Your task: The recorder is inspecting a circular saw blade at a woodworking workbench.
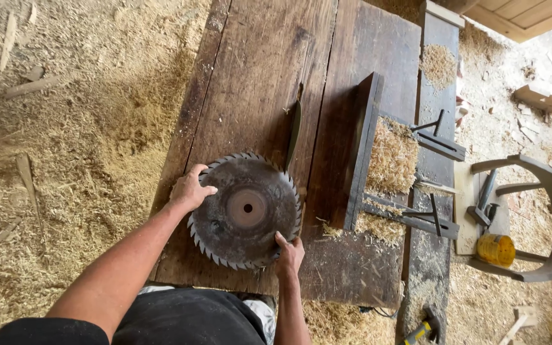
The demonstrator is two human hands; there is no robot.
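Two bare hands hold one round saw blade that lies flat on the dark wooden table. The left hand sits on the blade's upper left edge, fingers curled over the teeth and thumb lying on the flat metal. The right hand grips the blade's lower right edge, thumb pressed on top and fingers tucked under the rim. Both hands are closed on the blade, not spread wide.

The blade is rusty grey with many small teeth around it and one hole in its middle. Just right of the blade, a thin dark slot runs up the table. Further right of the blade stands one dark wooden frame, like an open box, with pale wood shavings piled inside it. One yellow jar rests on a wooden chair, well to the right of the blade. One hammer with a yellow and black handle lies below and right of the blade. Sawdust covers the floor left of the blade.
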